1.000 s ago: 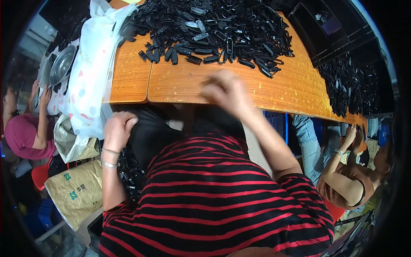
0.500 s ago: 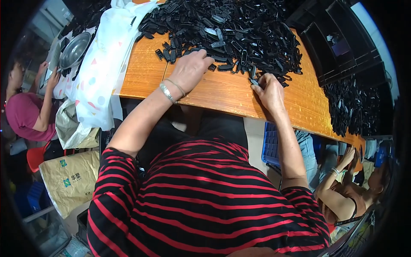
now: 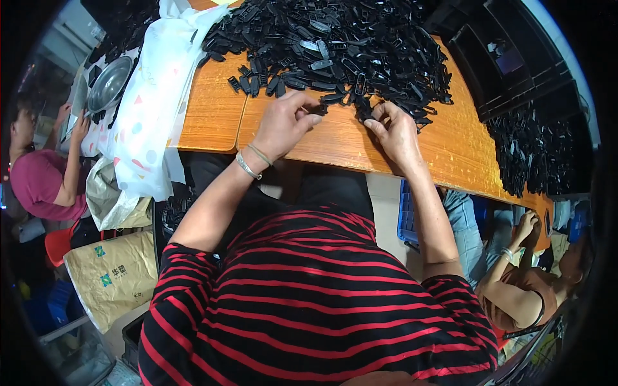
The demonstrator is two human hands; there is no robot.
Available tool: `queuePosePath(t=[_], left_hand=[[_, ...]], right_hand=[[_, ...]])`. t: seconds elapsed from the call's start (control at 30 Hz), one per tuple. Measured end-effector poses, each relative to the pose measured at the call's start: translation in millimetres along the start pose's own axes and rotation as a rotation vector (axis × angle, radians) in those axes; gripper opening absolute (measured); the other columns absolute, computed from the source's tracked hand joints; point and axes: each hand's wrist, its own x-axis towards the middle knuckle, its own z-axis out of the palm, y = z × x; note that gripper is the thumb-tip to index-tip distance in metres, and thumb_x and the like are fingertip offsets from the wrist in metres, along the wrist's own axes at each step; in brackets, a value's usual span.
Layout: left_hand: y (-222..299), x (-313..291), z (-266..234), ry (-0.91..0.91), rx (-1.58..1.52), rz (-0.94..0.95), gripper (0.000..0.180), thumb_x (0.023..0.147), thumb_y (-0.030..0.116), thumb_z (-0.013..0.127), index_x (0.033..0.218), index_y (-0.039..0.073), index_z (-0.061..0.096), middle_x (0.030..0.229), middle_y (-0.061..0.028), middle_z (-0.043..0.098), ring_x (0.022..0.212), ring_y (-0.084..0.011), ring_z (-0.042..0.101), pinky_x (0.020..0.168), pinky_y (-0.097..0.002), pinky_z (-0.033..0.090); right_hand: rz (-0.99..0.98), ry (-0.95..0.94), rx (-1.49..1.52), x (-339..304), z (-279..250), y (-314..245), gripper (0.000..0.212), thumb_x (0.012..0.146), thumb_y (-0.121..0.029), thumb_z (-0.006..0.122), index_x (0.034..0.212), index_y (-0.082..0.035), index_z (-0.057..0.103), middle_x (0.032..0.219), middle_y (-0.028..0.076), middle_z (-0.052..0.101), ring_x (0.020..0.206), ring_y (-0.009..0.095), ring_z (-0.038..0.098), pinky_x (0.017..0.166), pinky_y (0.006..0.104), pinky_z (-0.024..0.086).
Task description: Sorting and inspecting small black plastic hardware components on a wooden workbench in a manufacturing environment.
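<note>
A large heap of black plastic clip-like pieces covers the far part of the wooden table. My left hand is at the heap's near edge, thumb and forefinger closed around a small black plastic piece. To its right, my right hand pinches another black plastic piece between thumb and fingers. That piece overlaps the dark heap, so its outline is hard to make out. A few centimetres of bare wood lie between the two hands.
White patterned sheeting hangs over the table's left side, with a metal bowl beyond. Black bins and more black pieces are at the right. One person sits at left, another at right.
My left hand has turned, its thumb and forefinger now showing around a piece. The right hand has shifted slightly left, and the grey-looking piece at its fingertips no longer shows.
</note>
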Motion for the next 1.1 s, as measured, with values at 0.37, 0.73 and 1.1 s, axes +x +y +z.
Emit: queuePosePath(t=[0.37, 0.73, 1.1], left_hand=[[-6, -8, 19, -0.043, -0.583, -0.217, 0.022, 0.089, 0.004, 0.066, 0.109, -0.002, 0.061, 0.09, -0.0018, 0.064, 0.075, -0.006, 0.059, 0.067, -0.0195, 0.049], [10, -10, 20, -0.03, -0.889, -0.324, 0.025, 0.092, 0.006, 0.063, 0.115, -0.001, 0.058, 0.092, -0.0032, 0.064, 0.077, -0.0075, 0.061, 0.066, -0.0198, 0.051], [11, -17, 17, -0.003, -0.866, -0.276, 0.026, 0.091, 0.006, 0.064, 0.115, -0.001, 0.059, 0.092, -0.001, 0.065, 0.076, -0.0051, 0.059, 0.067, -0.0184, 0.049]], right_hand=[[0.128, -0.091, 0.172, 2, 5, -20, 0.018, 0.086, -0.009, 0.07, 0.087, 0.001, 0.055, 0.07, 0.005, 0.061, 0.063, 0.01, 0.06, 0.055, 0.0256, 0.048], [0.0, 0.121, 0.616, -21, 27, -52, 0.028, 0.089, -0.002, 0.065, 0.116, 0.001, 0.061, 0.094, 0.004, 0.067, 0.079, 0.008, 0.063, 0.074, 0.0216, 0.05], [-0.032, 0.145, 0.562, -29, 42, -59, 0.026, 0.087, -0.001, 0.068, 0.112, -0.002, 0.063, 0.09, -0.001, 0.065, 0.081, 0.004, 0.058, 0.074, 0.0192, 0.049]])
